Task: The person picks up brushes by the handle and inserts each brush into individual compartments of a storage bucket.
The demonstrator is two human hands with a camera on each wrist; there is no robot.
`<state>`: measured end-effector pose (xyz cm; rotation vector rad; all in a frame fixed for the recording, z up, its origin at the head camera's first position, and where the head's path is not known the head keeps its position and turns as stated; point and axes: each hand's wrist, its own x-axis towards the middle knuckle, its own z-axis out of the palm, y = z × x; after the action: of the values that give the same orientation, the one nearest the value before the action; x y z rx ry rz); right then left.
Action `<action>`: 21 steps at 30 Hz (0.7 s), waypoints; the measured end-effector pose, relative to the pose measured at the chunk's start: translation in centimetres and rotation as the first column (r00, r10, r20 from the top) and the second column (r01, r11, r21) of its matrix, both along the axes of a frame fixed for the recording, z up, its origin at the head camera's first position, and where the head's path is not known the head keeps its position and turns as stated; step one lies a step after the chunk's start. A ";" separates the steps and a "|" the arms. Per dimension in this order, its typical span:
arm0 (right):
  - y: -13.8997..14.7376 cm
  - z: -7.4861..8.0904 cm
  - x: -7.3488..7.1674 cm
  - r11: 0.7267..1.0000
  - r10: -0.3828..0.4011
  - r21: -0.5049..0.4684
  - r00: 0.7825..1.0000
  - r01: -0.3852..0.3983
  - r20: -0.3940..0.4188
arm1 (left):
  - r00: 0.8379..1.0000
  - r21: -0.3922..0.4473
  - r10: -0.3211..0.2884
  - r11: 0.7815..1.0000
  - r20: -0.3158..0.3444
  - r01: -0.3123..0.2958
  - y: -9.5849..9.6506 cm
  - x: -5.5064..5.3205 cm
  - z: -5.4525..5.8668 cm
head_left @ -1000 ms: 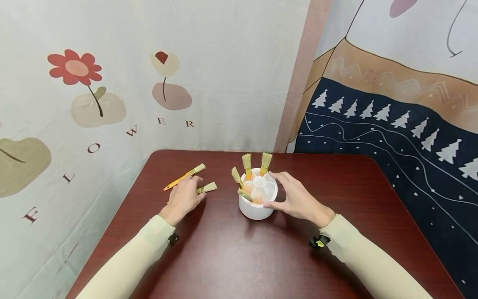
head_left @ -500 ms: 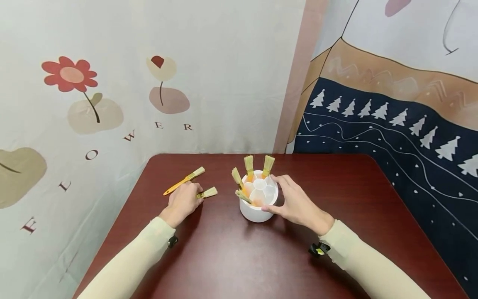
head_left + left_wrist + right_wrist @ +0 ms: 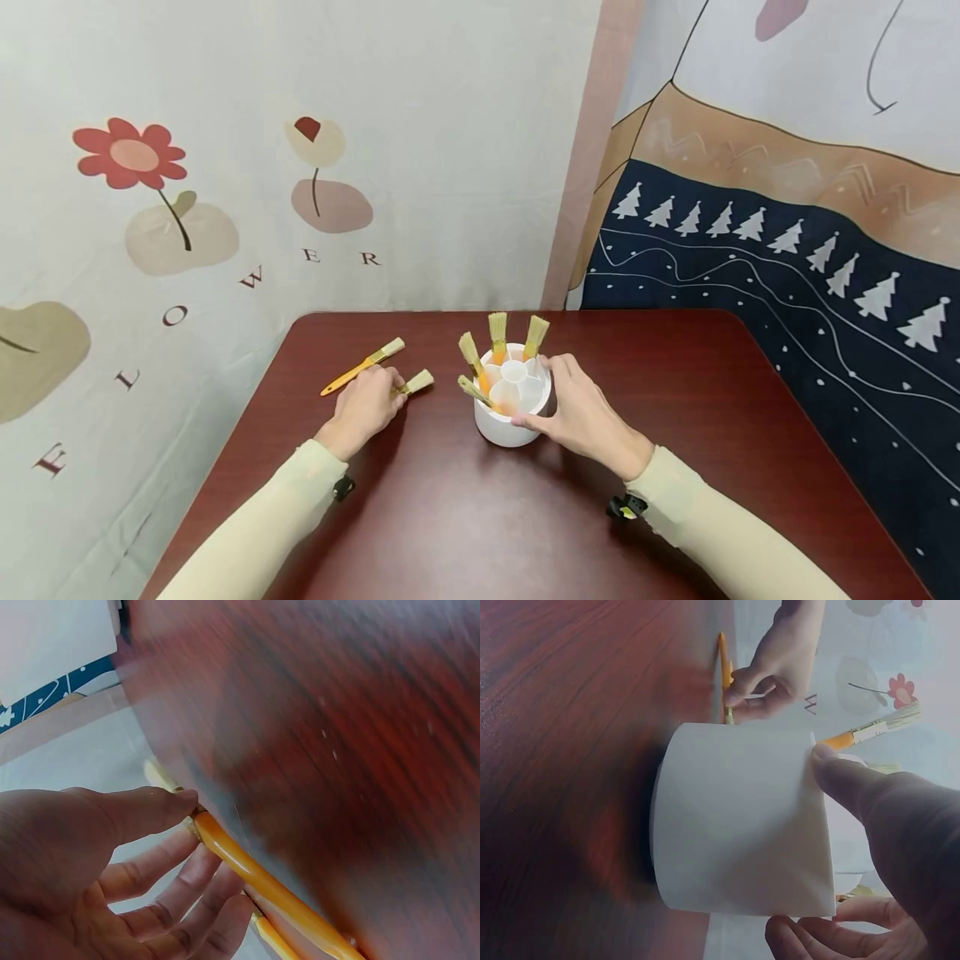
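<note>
In the head view my left hand (image 3: 366, 408) pinches a paintbrush (image 3: 417, 382) between thumb and fingers at the metal band. The left wrist view shows its yellow-orange handle (image 3: 247, 870) slanting low over the table. A second paintbrush (image 3: 352, 377) lies just beyond that hand. My right hand (image 3: 588, 417) grips the rim of a white round brush holder (image 3: 506, 429), thumb at the near side, fingers at the far right. Inside the holder are petal-shaped compartments around a round centre. Several paintbrushes (image 3: 498, 333) stand in its left and back compartments, bristles up and leaning outward.
The dark red-brown table (image 3: 480, 517) has rounded back corners, and its back edge meets a hanging cloth (image 3: 450, 167) printed with flowers and letters. To the right hangs a dark blue cloth (image 3: 750, 292) with white trees.
My left hand has closed its fingers on the nearer paintbrush, whose bristles now tilt slightly upward. The right hand stays on the holder's rim. The head view has shifted a little.
</note>
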<state>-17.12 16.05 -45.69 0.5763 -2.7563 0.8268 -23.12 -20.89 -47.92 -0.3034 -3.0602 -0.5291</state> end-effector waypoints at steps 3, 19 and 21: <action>-0.2 0.1 0.0 1.000 0.001 0.000 1.000 -0.001 -0.003 | 0.999 0.024 0.025 0.999 -0.022 -0.025 0.3 0.4 0.3; 1.4 0.3 -0.5 0.995 0.055 -0.085 0.996 -0.048 0.075 | 0.962 0.372 0.201 0.920 -0.184 -0.121 2.0 2.3 0.8; 2.1 0.4 -1.0 0.990 0.085 -0.123 0.987 -0.069 0.133 | 0.952 0.404 0.222 0.907 -0.210 -0.123 2.1 2.6 0.8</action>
<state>-18.09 18.12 -45.27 0.6288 -2.7985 1.0776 -20.56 -18.79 -47.13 -0.0745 -2.6259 -0.9782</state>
